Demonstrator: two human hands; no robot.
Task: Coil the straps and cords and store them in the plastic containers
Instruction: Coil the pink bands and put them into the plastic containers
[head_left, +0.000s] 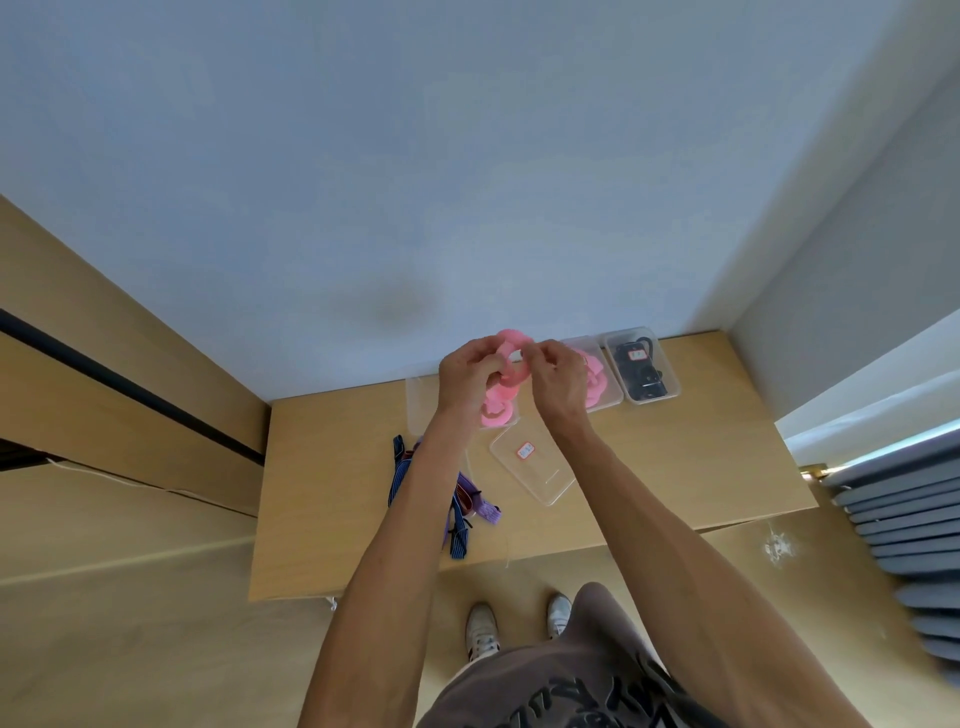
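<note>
Wooden table (675, 467) — clear containers (642, 364), a lid (535, 470), striped straps (402, 467) on it.

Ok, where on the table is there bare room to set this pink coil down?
Bare wood lies right of the loose clear lid, nearer than the black-cord container. Another patch lies left of the striped and purple straps. It is crowded along the wall, where the containers stand.

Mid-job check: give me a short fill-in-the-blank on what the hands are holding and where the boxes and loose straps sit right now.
1. Both the left hand and right hand grip a ___ strap.
2. The container farthest right holds ___ cords.
3. The clear lid with the red label lies ___ on the table.
4. The striped straps lie under the ___ forearm.

Missing words: pink; black; flat; left
</note>
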